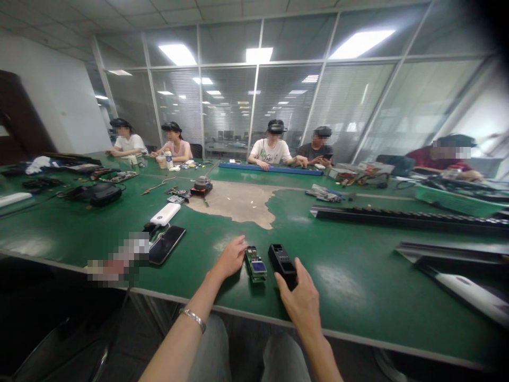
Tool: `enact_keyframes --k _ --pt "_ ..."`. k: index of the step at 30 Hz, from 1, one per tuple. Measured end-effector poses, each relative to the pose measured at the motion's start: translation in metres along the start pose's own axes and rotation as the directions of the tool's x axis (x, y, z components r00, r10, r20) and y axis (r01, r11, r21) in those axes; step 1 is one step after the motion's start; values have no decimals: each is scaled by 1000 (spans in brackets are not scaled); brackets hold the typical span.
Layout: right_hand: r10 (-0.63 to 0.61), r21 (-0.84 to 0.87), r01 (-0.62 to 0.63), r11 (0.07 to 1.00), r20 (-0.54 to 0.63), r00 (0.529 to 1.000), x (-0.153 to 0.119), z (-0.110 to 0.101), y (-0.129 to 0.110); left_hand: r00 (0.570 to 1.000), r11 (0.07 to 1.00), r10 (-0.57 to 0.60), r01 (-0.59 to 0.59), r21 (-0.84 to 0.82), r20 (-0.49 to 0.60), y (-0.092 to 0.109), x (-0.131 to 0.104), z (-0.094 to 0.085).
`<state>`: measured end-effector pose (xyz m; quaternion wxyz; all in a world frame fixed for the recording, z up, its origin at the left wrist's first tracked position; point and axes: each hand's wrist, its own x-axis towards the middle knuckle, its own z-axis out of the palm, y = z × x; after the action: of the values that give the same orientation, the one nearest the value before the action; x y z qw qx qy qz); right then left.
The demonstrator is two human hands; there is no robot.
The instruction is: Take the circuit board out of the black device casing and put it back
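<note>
Near the front edge of the green table (342, 313), a small green circuit board (255, 265) with a blue-grey screen lies in front of me. To its left is my left hand (230, 260), fingers stretched out beside the board's upper end; whether they touch it I cannot tell. A black plastic case (281, 261) with cut-out openings lies just right of the board. My right hand (302, 297) has its thumb and fingers around the case's near end, on both sides. The fingertips under the case are partly hidden.
Left of my hands lie a dark phone (167, 245) and a white power bank (165, 214) with a cable. Black metal rails (397, 220) and a green basket (453, 199) occupy the right. Several people sit across the table, near a long blue bar (270, 168).
</note>
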<state>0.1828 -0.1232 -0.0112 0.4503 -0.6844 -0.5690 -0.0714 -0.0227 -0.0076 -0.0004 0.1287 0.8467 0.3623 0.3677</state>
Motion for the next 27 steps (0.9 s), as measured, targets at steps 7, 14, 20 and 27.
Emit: enact_keyframes --k 7,14,20,27 --pt "-35 14 35 999 29 999 4 -1 -3 1000 1000 8 -8 -5 7 3 0 -3" --pt "-27 -28 29 999 51 998 3 -3 -7 1000 1000 13 -13 -6 -4 -2 0 1" --pt "32 16 -32 999 17 999 15 -21 -45 999 998 -32 30 -61 -42 -5 0 4" --pt "-53 85 47 995 69 996 16 -14 -87 995 990 -38 25 -141 -93 -12 -1 9"
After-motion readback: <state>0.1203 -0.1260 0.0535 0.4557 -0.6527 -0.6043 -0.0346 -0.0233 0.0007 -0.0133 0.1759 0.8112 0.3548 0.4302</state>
